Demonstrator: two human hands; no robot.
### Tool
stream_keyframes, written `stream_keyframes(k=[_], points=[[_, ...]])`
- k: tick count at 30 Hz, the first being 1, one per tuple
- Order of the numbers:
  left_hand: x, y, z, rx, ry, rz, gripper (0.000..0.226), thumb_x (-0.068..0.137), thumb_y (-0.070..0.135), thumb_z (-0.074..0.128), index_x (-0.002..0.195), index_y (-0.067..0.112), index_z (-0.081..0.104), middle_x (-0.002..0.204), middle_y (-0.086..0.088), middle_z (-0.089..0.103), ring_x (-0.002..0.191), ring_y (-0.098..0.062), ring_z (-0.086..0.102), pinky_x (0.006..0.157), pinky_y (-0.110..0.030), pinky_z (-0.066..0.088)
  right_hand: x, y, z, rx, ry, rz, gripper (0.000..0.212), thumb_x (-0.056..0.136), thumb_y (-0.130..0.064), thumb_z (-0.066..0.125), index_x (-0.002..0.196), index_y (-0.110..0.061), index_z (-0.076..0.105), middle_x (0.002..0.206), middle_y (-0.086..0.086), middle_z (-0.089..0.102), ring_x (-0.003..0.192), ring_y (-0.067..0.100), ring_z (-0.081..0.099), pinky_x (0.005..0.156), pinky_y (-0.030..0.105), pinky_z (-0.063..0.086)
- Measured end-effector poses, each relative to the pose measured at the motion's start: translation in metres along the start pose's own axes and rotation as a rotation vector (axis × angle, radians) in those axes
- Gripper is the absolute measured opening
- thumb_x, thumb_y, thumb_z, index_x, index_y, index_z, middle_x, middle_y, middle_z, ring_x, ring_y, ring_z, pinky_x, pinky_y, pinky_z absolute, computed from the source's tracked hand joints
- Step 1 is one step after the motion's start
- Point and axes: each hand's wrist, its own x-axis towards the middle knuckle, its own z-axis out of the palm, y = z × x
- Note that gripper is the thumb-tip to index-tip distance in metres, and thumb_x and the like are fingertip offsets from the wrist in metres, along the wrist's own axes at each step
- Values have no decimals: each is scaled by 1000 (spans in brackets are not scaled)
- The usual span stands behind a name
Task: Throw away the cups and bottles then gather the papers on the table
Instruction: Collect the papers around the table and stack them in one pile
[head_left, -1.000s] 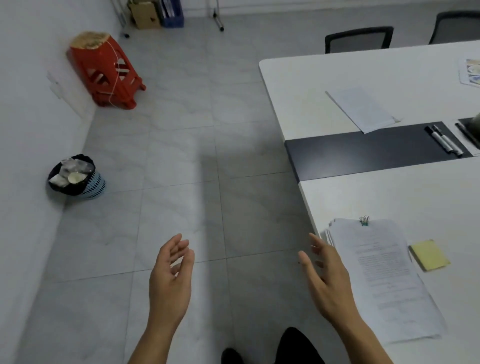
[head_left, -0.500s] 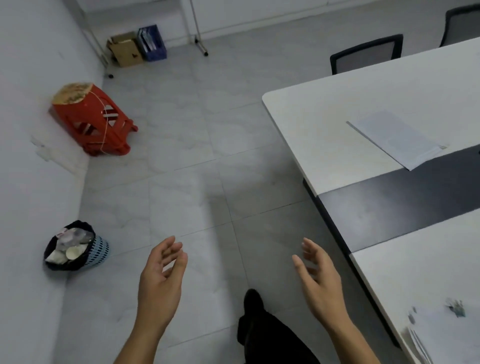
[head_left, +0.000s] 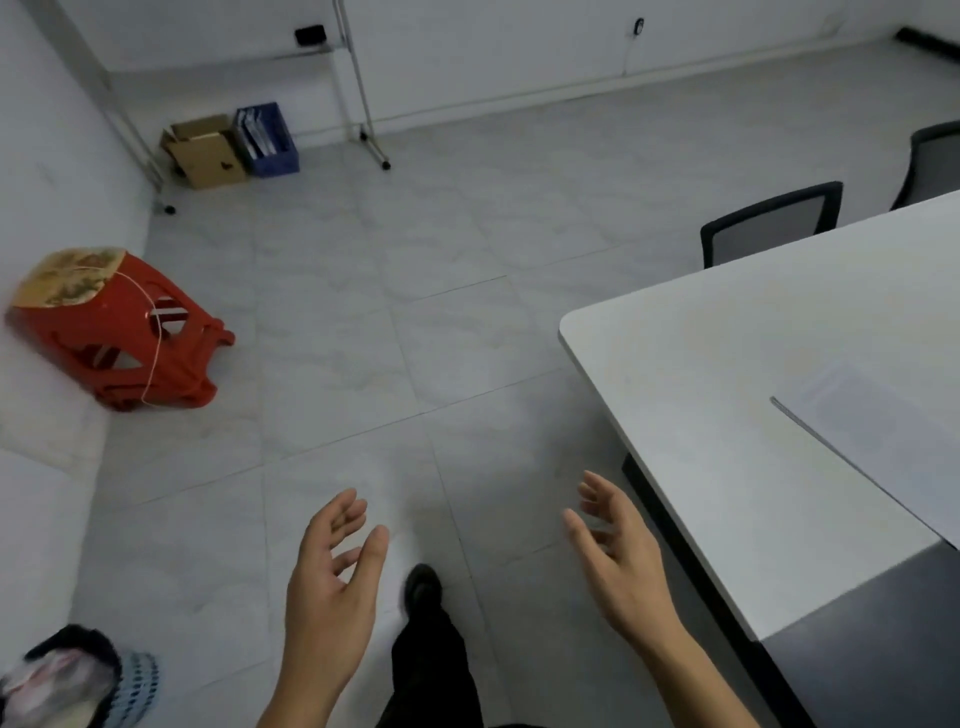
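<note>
Since half a second ago the trash bin (head_left: 137, 686) sits lower, jammed into the bottom-left corner and cut by the frame edge. The table (head_left: 701, 395) sits further right, its near clipped paper stack is out of view, and more of the far wall shows.

Bin contents are pale crumpled stuff, too blurred to tell cups from bottles.

Left hand (head_left: 332, 587): palm turned inward, fingers loosely spread, thumb out, holding nothing. Right hand (head_left: 621, 566): mirrored pose, fingers relaxed and slightly bent, empty, near the table edge but apart from it. Both forearms run off the bottom edge. Between them a dark trouser leg and a black shoe (head_left: 423, 584) stand on the grey tiled floor.

The table top is white with a rounded corner and a dark panel (head_left: 872, 670) at near right. One paper (head_left: 893, 441) lies flat on the white top, cut off at the right edge, print too blurred to read.

Red stool (head_left: 119, 343) is by the left wall, with a patterned seat and a string across it. One black chair (head_left: 769, 223) is behind the table, and a second chair (head_left: 935, 161) is cut off at right. Farthest, a cardboard box (head_left: 205, 156) and a blue crate (head_left: 267, 137) sit side by side, next to a stand leg (head_left: 371, 140).
</note>
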Motion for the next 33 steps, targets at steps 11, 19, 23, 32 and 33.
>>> stream_keyframes(k=[11, 19, 23, 32, 33], points=[[344, 111, 87, 10, -405, 118, 30, 95, 24, 65, 117, 42, 58, 113, 22, 67, 108, 8, 60, 80, -11, 44, 224, -75, 41, 71, 430, 136, 47, 95, -30, 64, 140, -31, 51, 130, -22, 58, 117, -9, 54, 88, 16, 46], [501, 151, 248, 68, -667, 207, 32, 97, 21, 63, 119, 43, 58, 117, 22, 67, 112, 3, 61, 81, -11, 46, 385, -43, 46, 198, 689, 312, 44, 96, -30, 63, 136, -39, 48, 132, -22, 56, 115, -13, 52, 84, 14, 46], [566, 200, 323, 91, -820, 270, 35, 96, 19, 64, 121, 42, 58, 117, 21, 67, 114, 1, 61, 85, -19, 48, 479, -49, 24, 222, 752, 367, 44, 96, -31, 63, 137, -38, 49, 134, -20, 55, 115, -11, 54, 84, 12, 46], [676, 277, 498, 81, -1077, 325, 37, 94, 22, 64, 125, 40, 57, 120, 19, 65, 118, -2, 60, 91, -25, 49, 625, -53, -52, 204, 934, 476, 49, 96, -33, 64, 142, -36, 48, 131, -23, 54, 116, -11, 52, 88, 10, 45], [685, 278, 522, 91, -1131, 328, 37, 94, 20, 64, 125, 40, 57, 121, 18, 65, 118, -2, 60, 91, -26, 49, 636, -47, -59, 195, 980, 502, 49, 95, -33, 64, 141, -37, 48, 131, -23, 54, 116, -11, 52, 89, 12, 45]])
